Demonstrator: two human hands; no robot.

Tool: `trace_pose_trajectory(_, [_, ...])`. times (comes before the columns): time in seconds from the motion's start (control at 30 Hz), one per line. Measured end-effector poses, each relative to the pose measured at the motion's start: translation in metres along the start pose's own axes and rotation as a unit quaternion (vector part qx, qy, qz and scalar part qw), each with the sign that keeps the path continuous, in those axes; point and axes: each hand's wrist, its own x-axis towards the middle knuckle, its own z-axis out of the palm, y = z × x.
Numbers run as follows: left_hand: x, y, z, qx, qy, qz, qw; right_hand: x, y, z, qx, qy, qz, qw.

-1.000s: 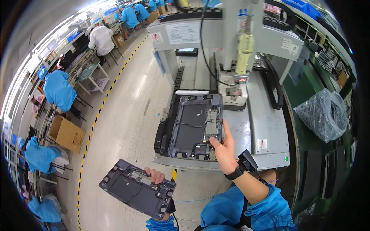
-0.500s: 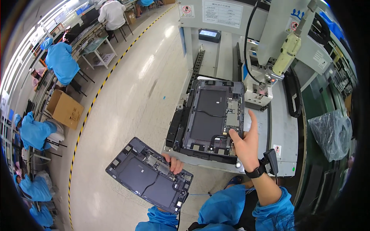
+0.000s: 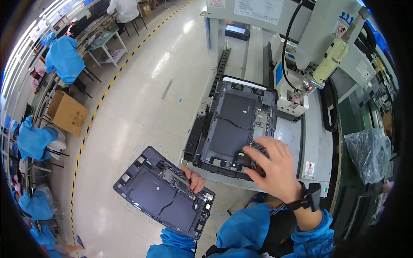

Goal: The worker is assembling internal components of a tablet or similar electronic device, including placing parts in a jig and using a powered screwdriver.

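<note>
My left hand (image 3: 194, 179) grips a dark grey opened tablet (image 3: 146, 193) by its edge, tilted in the air over the floor. Its battery, cable and circuit boards face up. Another opened tablet (image 3: 232, 122) lies in a black fixture (image 3: 202, 146) on the machine bed. Above this tablet's lower right part is my right hand (image 3: 275, 172), thumb and fingers apart with nothing between them. Whether its fingertips touch the boards I cannot tell. A black band with a small device (image 3: 307, 198) is on my right wrist.
Beyond the fixture stands a machine head with a pale green screwdriver unit (image 3: 331, 58) and black cable. A clear plastic bag (image 3: 368, 155) lies at right. On the left are a cardboard box (image 3: 68, 112), a striped floor line (image 3: 97, 109) and several seated people in blue.
My right hand has turned from an upright, raised-finger pose to palm down over the fixture's tablet. The left hand still holds its tablet. The view has shifted slightly.
</note>
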Motion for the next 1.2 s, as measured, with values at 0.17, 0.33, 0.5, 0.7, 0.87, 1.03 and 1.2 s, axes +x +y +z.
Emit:
trace_pose_trajectory(0.17, [-0.007,0.012,0.001,0.019,-0.002,-0.032,0.999,-0.006,0.022,-0.001,0.049,-0.124,-0.148,0.98])
trace_pose_trajectory(0.33, [-0.006,0.002,0.001,0.008,0.022,-0.018,1.0,-0.007,0.026,0.005,0.012,-0.138,-0.138,0.981])
trace_pose_trajectory(0.5, [-0.006,0.004,0.004,0.016,0.04,-0.02,0.999,-0.02,0.031,0.01,-0.032,-0.085,-0.147,0.985])
trace_pose_trajectory(0.7, [-0.006,0.007,0.008,0.033,0.045,-0.026,0.998,-0.004,0.047,-0.01,0.204,-0.24,0.27,0.91])
trace_pose_trajectory(0.87, [-0.007,0.008,0.004,0.036,0.046,-0.043,0.997,0.002,0.053,0.002,0.371,-0.271,0.284,0.842])
trace_pose_trajectory(1.03, [-0.007,0.011,0.003,0.04,0.039,-0.049,0.997,-0.002,0.045,0.003,0.469,-0.245,0.325,0.784])
trace_pose_trajectory(1.2, [-0.002,0.014,0.006,0.042,0.048,-0.071,0.995,-0.01,0.045,0.014,0.476,-0.204,0.324,0.792])
